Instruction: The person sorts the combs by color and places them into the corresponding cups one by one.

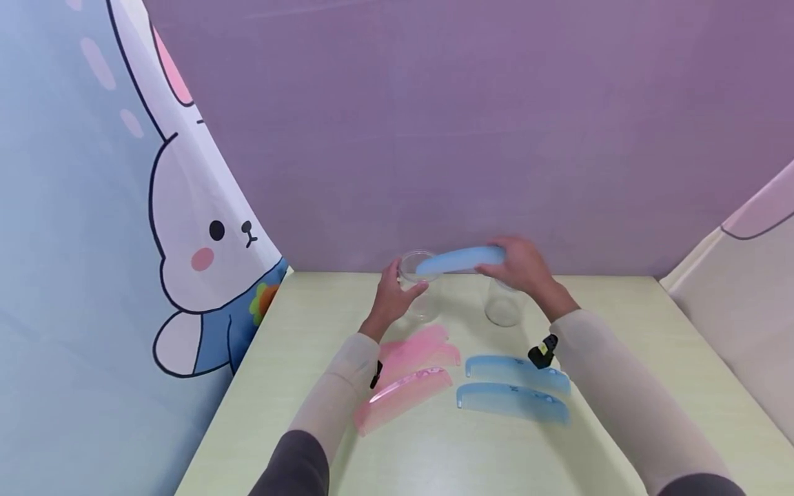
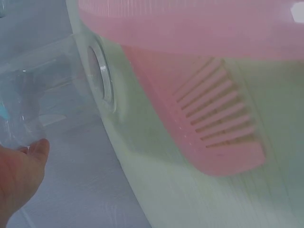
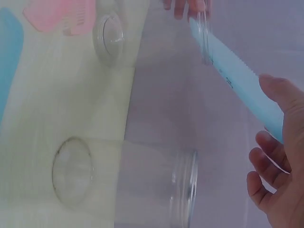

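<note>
My left hand grips a clear jar near its rim, thumb on the near side. The jar stands upright at the back of the table; the left wrist view shows the fingertips against its wall. Between thumb and fingers my right hand holds a light blue comb by one end. The comb slants down to the left, its far tip inside the jar's mouth, as the right wrist view also shows. Below the right hand stands a second clear jar, partly hidden by that hand.
Several pink combs lie overlapping in front of the left jar, partly behind the left sleeve. Two blue combs lie side by side near the right forearm. A purple cloth backdrop rises at the table's back edge.
</note>
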The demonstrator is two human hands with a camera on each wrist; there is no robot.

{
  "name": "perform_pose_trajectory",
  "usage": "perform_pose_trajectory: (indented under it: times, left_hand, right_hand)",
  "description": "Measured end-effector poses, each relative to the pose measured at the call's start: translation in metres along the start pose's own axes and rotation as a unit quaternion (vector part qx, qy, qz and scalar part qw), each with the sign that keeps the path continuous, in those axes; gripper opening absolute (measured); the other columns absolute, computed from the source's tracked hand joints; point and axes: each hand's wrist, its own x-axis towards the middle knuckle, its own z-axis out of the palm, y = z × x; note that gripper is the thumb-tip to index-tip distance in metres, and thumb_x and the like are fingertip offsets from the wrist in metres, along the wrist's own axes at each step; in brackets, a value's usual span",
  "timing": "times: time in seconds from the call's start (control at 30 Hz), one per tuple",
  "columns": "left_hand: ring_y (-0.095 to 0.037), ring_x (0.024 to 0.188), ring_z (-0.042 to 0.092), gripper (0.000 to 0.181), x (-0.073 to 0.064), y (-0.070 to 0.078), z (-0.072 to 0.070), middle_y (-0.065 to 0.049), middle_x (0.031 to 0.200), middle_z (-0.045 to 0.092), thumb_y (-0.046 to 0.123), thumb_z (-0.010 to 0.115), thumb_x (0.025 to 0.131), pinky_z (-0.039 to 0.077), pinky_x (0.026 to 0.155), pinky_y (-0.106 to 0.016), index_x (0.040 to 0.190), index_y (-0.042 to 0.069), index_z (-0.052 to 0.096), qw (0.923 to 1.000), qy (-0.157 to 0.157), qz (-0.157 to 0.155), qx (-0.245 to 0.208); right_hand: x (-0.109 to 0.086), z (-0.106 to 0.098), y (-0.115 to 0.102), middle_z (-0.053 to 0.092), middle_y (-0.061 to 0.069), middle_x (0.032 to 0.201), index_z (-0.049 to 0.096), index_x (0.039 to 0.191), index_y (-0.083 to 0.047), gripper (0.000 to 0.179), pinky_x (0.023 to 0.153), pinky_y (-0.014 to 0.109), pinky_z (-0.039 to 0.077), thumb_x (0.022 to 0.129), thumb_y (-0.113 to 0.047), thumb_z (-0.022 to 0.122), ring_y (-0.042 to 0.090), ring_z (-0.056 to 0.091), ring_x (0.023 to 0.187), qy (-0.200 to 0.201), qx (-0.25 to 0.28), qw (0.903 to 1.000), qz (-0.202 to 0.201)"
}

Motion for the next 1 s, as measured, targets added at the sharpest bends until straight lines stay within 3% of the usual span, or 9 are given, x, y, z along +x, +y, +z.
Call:
perform_pose_trajectory:
  times: [0.23,0.5,1.0]
  left_hand:
    - [-0.036,0.137,0.048,0.089,-0.002,0.0,-0.001,-0.024,0.152,0.045,0.039,0.079,0.089,0.042,0.113,-0.053,0.157,0.006,0.033,1.0,0.0,-0.005,0.005]
    - [-0.036,0.138,0.047,0.091,-0.005,0.002,-0.005,-0.023,0.153,0.043,0.039,0.079,0.088,0.043,0.113,-0.053,0.158,0.005,0.03,0.9999,0.0,-0.013,0.001]
    - [-0.034,0.136,0.049,0.092,-0.004,-0.002,0.001,-0.018,0.151,0.045,0.045,0.078,0.087,0.044,0.11,-0.053,0.158,0.01,0.031,0.9999,-0.006,-0.014,-0.002]
  right_hand:
    - [0.0,0.007,-0.01,0.064,0.02,0.13,0.053,0.145,-0.004,0.066,0.091,0.052,0.055,0.091,-0.034,0.076,0.035,0.062,0.109,0.006,0.042,0.9991,0.005]
    - [-0.007,0.006,-0.013,0.065,0.018,0.129,0.055,0.143,-0.004,0.055,0.088,0.05,0.056,0.095,-0.025,0.072,0.034,0.064,0.107,0.015,0.049,0.9984,-0.026]
    - [-0.049,0.009,0.03,0.065,0.02,0.125,0.059,0.137,-0.002,0.046,0.086,0.052,0.057,0.096,-0.019,0.071,0.035,0.065,0.103,0.002,0.026,0.9996,-0.007]
